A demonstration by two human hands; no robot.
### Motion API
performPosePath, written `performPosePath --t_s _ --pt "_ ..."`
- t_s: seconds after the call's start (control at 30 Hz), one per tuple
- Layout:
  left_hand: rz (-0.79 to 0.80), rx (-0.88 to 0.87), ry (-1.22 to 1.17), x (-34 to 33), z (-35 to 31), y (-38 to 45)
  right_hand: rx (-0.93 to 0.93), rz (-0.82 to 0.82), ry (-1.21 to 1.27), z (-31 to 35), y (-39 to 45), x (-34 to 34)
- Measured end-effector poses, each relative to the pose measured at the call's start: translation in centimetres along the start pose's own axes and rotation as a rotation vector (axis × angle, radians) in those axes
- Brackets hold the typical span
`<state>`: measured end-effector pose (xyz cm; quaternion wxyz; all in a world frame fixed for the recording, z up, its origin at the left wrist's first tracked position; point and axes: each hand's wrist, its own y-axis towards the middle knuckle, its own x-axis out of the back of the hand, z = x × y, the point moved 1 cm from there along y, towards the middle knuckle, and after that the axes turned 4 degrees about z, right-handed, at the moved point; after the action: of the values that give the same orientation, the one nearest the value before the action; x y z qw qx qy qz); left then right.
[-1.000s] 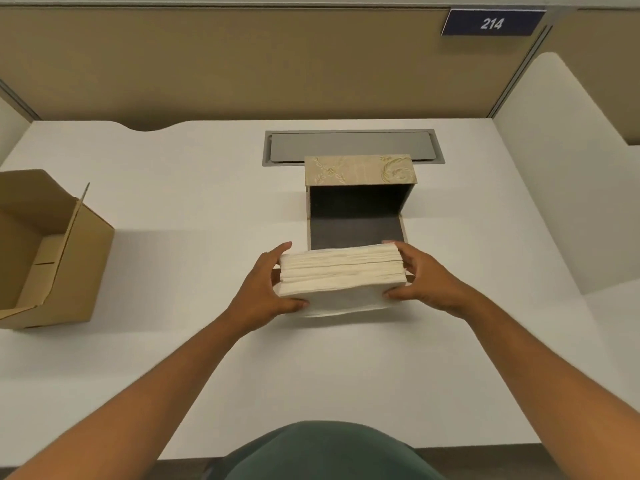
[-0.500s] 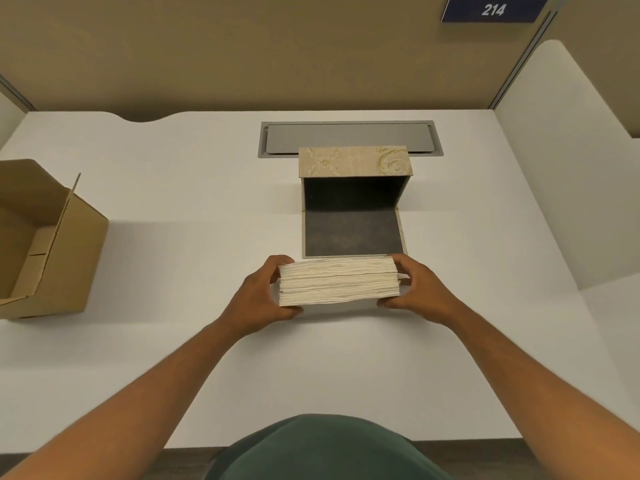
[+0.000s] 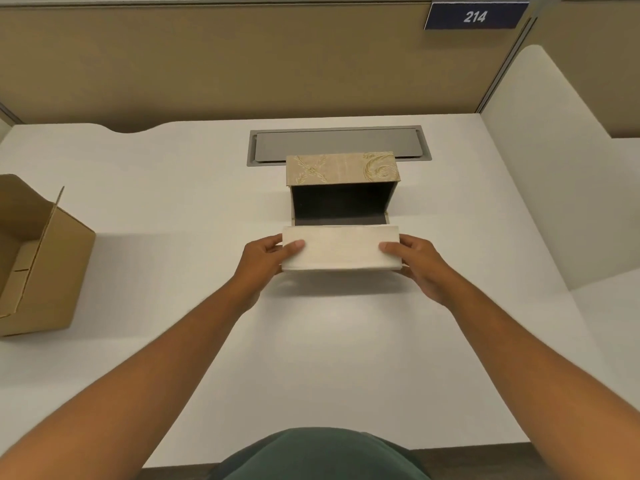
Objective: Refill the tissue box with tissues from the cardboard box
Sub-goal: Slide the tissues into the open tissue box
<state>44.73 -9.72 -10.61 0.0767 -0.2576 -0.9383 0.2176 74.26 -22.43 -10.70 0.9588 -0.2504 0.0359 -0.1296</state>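
Note:
A white stack of tissues (image 3: 341, 247) lies flat between my hands, just in front of the open tissue box. My left hand (image 3: 264, 258) grips its left end with the thumb on top, and my right hand (image 3: 417, 261) grips its right end the same way. The tissue box (image 3: 342, 168) is beige with a gold leaf pattern, its dark inside facing me, and its folded-down flap is mostly hidden under the stack. The brown cardboard box (image 3: 52, 268) stands open at the left edge of the desk.
The white desk (image 3: 173, 209) has a grey cable-tray cover (image 3: 337, 144) set into it behind the tissue box. A tan partition wall with a blue "214" sign (image 3: 474, 16) closes the back. A white side panel (image 3: 554, 168) bounds the right.
The stack has turned from edge-on to top face up and moved forward, now covering the tissue box's flap. Both hands moved with it, thumbs now on top.

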Motion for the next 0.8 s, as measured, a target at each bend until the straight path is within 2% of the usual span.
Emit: performPosePath --t_s 0.23,0.43,0.8 --pt "-0.12 0.076 0.035 -1.7 -1.5 5.0 -0.062 -0.159 -0.091 1.8 3.7 0.0" --pt "-0.208 0.071 0.076 -2.7 -1.7 5.7 -0.044 -0.244 -0.179 1.6 5.3 -0.8" --pt "-0.335 0.048 0.337 -5.1 -1.3 5.4 0.02 -0.415 -0.325 1.1 5.5 -2.5"
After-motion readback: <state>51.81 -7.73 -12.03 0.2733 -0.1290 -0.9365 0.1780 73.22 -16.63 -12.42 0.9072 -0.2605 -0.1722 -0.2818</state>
